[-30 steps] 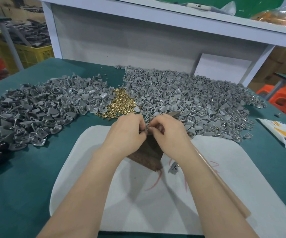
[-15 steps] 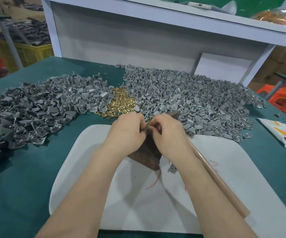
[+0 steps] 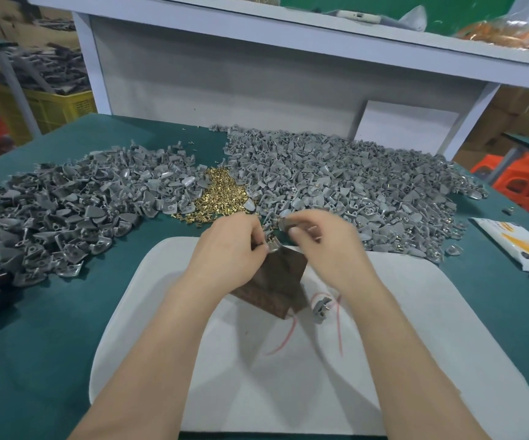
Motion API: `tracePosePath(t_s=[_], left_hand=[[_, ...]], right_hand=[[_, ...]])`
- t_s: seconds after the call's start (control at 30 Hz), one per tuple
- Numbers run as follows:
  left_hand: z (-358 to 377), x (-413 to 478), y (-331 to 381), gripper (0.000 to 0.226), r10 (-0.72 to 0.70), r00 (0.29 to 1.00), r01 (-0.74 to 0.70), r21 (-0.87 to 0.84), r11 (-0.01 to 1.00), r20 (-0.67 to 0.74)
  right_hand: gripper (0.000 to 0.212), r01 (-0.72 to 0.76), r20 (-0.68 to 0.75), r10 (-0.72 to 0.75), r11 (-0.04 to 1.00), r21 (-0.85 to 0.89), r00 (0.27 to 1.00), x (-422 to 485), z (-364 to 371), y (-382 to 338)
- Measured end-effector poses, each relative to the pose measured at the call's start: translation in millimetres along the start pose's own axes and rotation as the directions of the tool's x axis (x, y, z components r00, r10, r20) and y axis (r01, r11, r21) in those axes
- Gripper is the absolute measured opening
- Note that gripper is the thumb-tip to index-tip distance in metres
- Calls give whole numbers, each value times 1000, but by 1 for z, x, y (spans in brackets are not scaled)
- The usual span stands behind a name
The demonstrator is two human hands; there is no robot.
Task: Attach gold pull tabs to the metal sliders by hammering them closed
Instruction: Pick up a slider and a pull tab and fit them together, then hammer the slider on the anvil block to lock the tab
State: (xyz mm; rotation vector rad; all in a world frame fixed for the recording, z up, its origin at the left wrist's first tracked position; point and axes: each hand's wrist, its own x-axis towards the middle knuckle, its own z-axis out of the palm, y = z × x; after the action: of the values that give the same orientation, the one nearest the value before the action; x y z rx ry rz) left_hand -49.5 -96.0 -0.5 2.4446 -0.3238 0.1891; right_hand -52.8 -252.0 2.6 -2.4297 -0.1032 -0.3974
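Right hand (image 3: 317, 241) now off left hand (image 3: 230, 249)

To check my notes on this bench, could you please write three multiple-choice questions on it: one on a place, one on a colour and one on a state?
1. Where is the gold pile?
A in a box
B between the left grey pile and the right grey pile
C on the floor

2. What colour is the table cover?
A red
B yellow
C dark green

3. How is the lone grey piece?
A lying loose on the white mat
B stuck upright in the gold pile
C buried in the right grey pile

Answers:
1. B, grey heaps flank it.
2. C, green shows all round the mat.
3. A, it lies alone beside the brown block.
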Motion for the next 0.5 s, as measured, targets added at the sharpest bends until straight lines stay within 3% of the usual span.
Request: tracePosePath(t_s=[0.07,0.13,0.2,0.33,0.43,0.5], left_hand=[[0,0,1,17,-12,1000,11,9,1000,6],[0,0,2,14,-32,999,31,11,999,5],[0,0,2,13,-44,999,44,14,999,-2],[-1,1,2,12,-76,997,76,27,997,-17],[-1,2,1,14,-94,995,95,37,995,-27],[-1,2,1,15,-101,994,102,33,994,-31]], right_hand=[[22,-171,-54,165,976,-138,985,0,-14,19],[34,-311,50,350,881,-357,935,0,-21,32],[32,-349,157,426,864,-364,891,-1,-19,36],[21,-295,154,346,914,-279,925,-1,-22,30],[10,-210,77,219,972,-106,973,-5,-33,23],[29,-72,39,76,994,-81,996,-9,-40,15]])
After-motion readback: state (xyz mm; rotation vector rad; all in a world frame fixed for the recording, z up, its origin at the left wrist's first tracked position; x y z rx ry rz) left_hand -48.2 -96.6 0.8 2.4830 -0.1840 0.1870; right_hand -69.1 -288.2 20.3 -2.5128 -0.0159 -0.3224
